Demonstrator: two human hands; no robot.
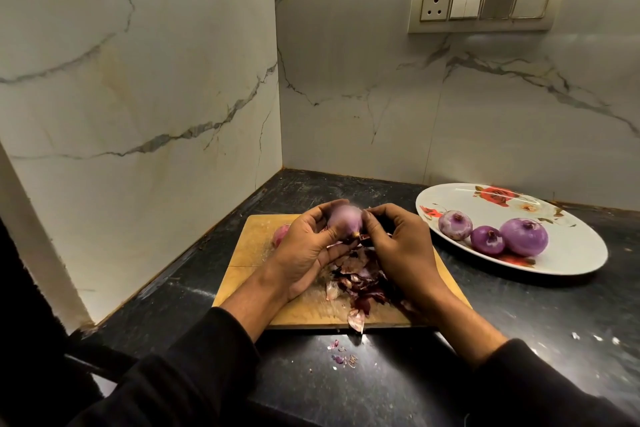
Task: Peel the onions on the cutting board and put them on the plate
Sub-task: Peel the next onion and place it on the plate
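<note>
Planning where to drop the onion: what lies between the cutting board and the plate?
Only bare black counter separates the cutting board from the plate, as the head view shows.

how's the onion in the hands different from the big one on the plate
The onion in the hands is held above the cutting board, gripped by the left hand while the right hand pinches at it; the big onion rests on the plate, untouched. The held one looks paler and blurred. Both are purple.

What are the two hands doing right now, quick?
Left hand: closed, fingers curled round the purple, partly peeled onion above the wooden cutting board.
Right hand: closed, fingers pinching at the same onion's skin.
</note>
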